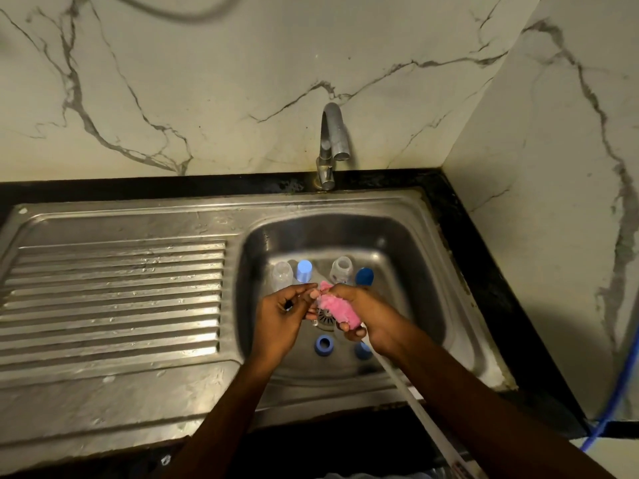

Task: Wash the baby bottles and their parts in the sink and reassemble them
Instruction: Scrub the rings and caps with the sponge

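Over the sink basin [408,243] my right hand [366,316] grips the pink sponge head of a bottle brush [337,311]; its white handle [415,399] runs down under my right forearm. My left hand [281,314] has its fingers curled and pinches the tip of the sponge; whether a small clear part sits between them I cannot tell. On the basin floor behind my hands stand two clear bottles [281,274] [340,269], a light blue cap [304,269] and a dark blue cap [364,276]. A blue ring [324,344] lies nearer me, and a second blue ring [363,350] is partly hidden by the handle.
The steel tap [333,140] stands behind the basin with no water running. The drain [325,318] shows between my hands. A ribbed steel draining board [110,295] lies to the left. Marble walls close in behind and on the right, where a blue hose [619,406] hangs.
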